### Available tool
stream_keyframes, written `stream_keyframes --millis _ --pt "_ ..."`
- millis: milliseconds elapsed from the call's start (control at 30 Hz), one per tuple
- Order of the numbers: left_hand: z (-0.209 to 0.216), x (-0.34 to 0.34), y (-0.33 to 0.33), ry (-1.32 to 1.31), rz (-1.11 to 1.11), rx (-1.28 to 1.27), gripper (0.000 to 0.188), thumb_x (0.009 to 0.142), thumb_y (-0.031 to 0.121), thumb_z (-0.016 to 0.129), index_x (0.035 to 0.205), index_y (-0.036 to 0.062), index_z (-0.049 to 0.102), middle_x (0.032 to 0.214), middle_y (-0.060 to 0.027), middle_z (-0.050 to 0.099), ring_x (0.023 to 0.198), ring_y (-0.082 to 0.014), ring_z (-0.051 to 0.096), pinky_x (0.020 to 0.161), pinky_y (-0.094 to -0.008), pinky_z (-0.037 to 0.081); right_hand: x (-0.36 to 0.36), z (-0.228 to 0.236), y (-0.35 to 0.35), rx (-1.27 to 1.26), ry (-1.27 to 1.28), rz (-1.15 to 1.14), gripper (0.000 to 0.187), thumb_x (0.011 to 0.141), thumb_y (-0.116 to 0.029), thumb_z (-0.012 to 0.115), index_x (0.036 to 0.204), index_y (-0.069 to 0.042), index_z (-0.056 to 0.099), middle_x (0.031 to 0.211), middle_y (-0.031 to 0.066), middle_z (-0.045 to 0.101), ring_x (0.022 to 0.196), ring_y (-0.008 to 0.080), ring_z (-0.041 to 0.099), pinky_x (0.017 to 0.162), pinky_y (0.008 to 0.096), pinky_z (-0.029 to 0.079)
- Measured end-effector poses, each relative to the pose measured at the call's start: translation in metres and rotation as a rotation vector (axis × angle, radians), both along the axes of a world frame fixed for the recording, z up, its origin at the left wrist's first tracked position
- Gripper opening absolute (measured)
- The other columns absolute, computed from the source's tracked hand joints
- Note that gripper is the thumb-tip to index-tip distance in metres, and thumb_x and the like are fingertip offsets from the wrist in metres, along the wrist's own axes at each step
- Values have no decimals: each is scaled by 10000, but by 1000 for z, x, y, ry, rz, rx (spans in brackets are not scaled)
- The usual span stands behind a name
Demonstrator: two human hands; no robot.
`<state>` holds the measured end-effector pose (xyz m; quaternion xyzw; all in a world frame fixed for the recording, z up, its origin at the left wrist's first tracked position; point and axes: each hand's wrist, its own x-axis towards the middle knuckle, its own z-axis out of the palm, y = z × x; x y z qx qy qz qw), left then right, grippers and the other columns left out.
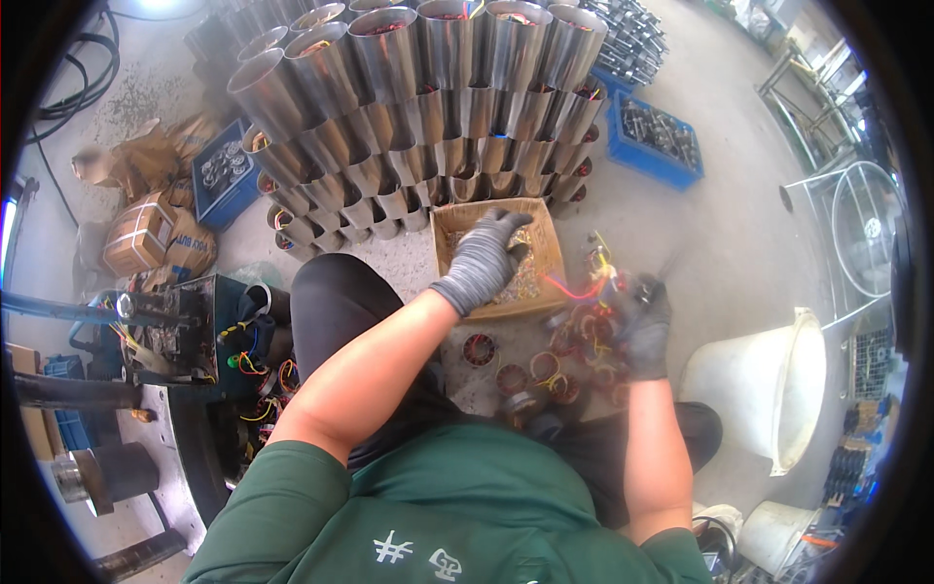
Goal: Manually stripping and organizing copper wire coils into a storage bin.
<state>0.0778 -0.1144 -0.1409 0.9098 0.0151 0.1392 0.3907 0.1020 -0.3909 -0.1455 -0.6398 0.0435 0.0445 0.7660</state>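
A concrete workshop floor [720,234] spreads below the seated person, with a stack of shiny steel tubes [428,107] at the far side and blue crates [654,139] to its right. The gloved left hand [486,258] reaches into a cardboard box [550,282] of small parts, fingers curled downward; whether it pinches anything cannot be told. The gloved right hand [642,326], blurred, is closed around a wound coil with red and yellow wires [589,282], just right of the box. More copper-wound coils [530,375] lie near the knees. A white bucket [769,384] stands right.
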Motion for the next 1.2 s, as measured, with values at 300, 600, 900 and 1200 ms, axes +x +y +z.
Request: stream_keyframes --millis 300,600,900,1200 --pt "8 -7 -17 16 -416 418 220 859 259 655 963 67 683 958 -163 650 960 -362 639 828 -453 509 -23 -15 22 -144 -65 268 411 759 90 718 1087 -89 547 943 -16 564 837 86 552 738 242 516" --pt "-6 8 20 34 151 105 211 909 220 634 1003 34 668 938 -203 675 889 -357 663 802 -443 523 14 -18 -17 66 29 -99 444 759 48 737 1132 -43 514 886 27 565 663 142 599 573 269 531" --pt "-23 -31 -46 722 -398 -938 452 956 433 606 1176 40 643 808 -67 640 707 -150 587 700 -328 521 -11 0 32 -80 -122 -92 416 806 31 744 1133 -62 504 967 27 593 805 96 583 696 246 511" --pt "-12 8 -46 508 155 -1203 206 963 216 615 1058 34 632 862 -69 668 602 -147 628 520 -277 526 -31 10 64 43 -215 24 357 818 37 719 1122 -35 545 951 32 652 830 114 623 729 266 537"
